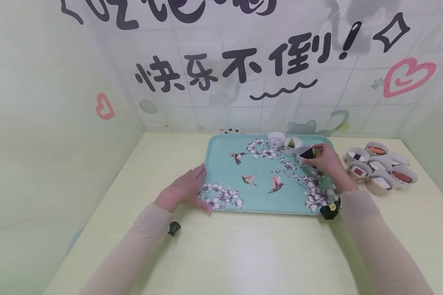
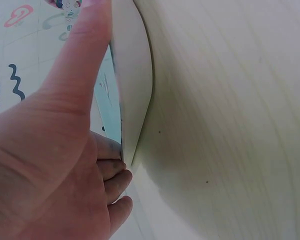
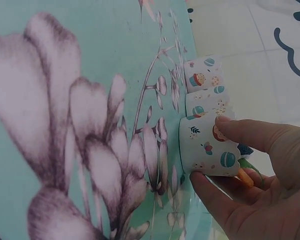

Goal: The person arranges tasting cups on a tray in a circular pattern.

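Observation:
My right hand (image 1: 328, 160) pinches a patterned paper cup (image 3: 210, 150) at the far right of the turquoise tray (image 1: 221, 168). A black piece (image 1: 307, 153) shows inside this cup, and something orange and green peeks out by the fingers. To its left stand two more paper cups, one with a green piece (image 1: 291, 142) in it, the other a pale cup (image 1: 276, 139). At the tray's near left corner my left hand (image 1: 182, 186) touches the rim, fingers along the left side and thumb at the front edge. In the left wrist view the fingertips (image 2: 119, 185) lie against the rim.
Right of the tray, several paper cups (image 1: 379, 185) stand clustered, holding red, orange, white and black pieces. The pale table (image 1: 251, 254) extends in front. A printed curtain (image 1: 221, 110) borders the back, with pale walls at both sides.

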Demonstrator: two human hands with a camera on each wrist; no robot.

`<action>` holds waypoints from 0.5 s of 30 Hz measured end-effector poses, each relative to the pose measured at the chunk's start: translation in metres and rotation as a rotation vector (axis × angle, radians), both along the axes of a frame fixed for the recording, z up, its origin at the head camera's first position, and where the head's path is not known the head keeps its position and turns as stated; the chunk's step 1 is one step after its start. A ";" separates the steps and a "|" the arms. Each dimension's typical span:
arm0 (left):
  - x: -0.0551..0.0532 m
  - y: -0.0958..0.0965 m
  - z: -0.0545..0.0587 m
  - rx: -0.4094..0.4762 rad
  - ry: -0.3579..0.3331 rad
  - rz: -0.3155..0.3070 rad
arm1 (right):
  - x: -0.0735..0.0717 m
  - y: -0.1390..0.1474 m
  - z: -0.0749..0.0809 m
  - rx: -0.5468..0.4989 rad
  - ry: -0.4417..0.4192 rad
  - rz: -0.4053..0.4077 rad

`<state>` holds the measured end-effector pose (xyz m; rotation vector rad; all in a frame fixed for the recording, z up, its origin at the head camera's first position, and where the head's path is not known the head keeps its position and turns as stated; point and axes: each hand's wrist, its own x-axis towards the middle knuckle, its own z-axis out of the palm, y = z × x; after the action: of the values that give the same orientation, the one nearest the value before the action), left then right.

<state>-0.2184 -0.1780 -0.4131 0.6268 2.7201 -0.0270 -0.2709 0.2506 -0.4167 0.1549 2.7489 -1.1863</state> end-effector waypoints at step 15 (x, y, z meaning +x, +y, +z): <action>0.000 0.000 -0.001 -0.014 0.007 -0.017 | 0.004 0.003 0.007 0.006 -0.049 0.043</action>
<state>-0.2182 -0.1785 -0.4139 0.6470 2.7186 -0.0524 -0.2666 0.2540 -0.4092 0.1229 2.7004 -1.1476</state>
